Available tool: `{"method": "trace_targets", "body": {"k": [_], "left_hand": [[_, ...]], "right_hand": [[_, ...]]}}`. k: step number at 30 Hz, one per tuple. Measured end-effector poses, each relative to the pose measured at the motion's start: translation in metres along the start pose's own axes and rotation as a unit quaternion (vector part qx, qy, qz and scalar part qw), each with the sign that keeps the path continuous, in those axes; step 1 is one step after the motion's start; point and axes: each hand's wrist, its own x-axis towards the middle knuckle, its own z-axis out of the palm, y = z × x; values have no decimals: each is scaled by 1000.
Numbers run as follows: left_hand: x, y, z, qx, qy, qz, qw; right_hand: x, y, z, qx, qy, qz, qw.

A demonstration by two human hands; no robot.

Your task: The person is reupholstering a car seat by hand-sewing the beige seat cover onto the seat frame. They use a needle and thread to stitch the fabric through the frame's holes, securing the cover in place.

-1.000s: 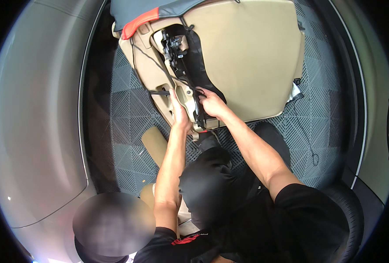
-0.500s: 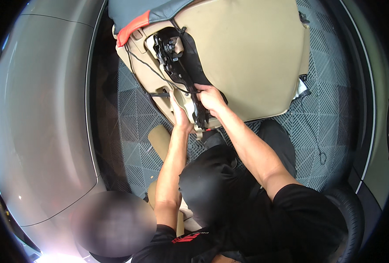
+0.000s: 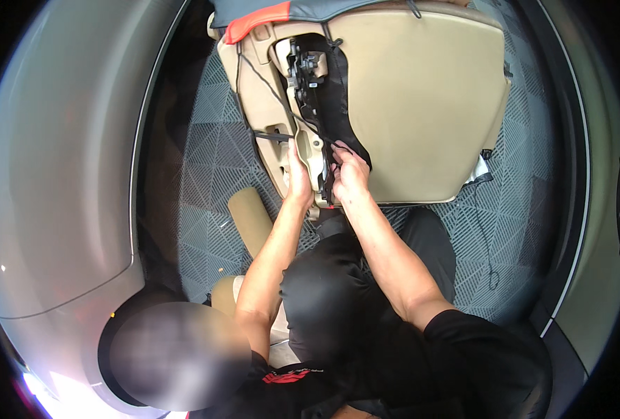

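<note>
A beige car seat [image 3: 425, 105] lies before me, with a blue-grey and red cover [image 3: 257, 24] along its far left edge. Along its left side a black metal seat mechanism [image 3: 303, 73] runs beside a beige plastic trim panel [image 3: 264, 94]. My left hand [image 3: 298, 180] grips the panel's near part, its fingers stretched along the edge. Across the mechanism, my right hand [image 3: 350, 174] has its fingers curled at a thin black cord [image 3: 271, 91], beside the black fabric [image 3: 338, 105]. Its fingertips are partly hidden.
Grey grid tiles [image 3: 209, 157] cover the floor. A beige roll-shaped piece [image 3: 249, 216] lies left of my arm. Silver car bodywork [image 3: 65, 174] stands at left, a dark sill [image 3: 568, 209] at right. A loose black cord [image 3: 488, 241] trails right of my leg.
The seat appears farther right and more upright in view. My right hand has shifted down along the mechanism, with its fingers more curled. My left hand stays on the trim panel.
</note>
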Motion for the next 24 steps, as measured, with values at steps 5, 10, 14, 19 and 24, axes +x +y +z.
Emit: {"method": "trace_targets", "body": {"k": [5, 10, 14, 19, 24], "left_hand": [[8, 4, -1, 81, 100, 12, 992], [12, 20, 6, -18, 6, -105, 994], [13, 18, 10, -30, 7, -104, 994], [14, 14, -3, -58, -17, -105, 993], [15, 8, -3, -53, -13, -90, 994]], "right_hand": [[20, 12, -3, -111, -76, -57, 989], [48, -10, -8, -314, -171, -113, 927], [54, -16, -8, -521, -122, -230, 813], [24, -25, 12, -568, -67, -230, 787], [24, -17, 10, -561, -15, -248, 790]]}}
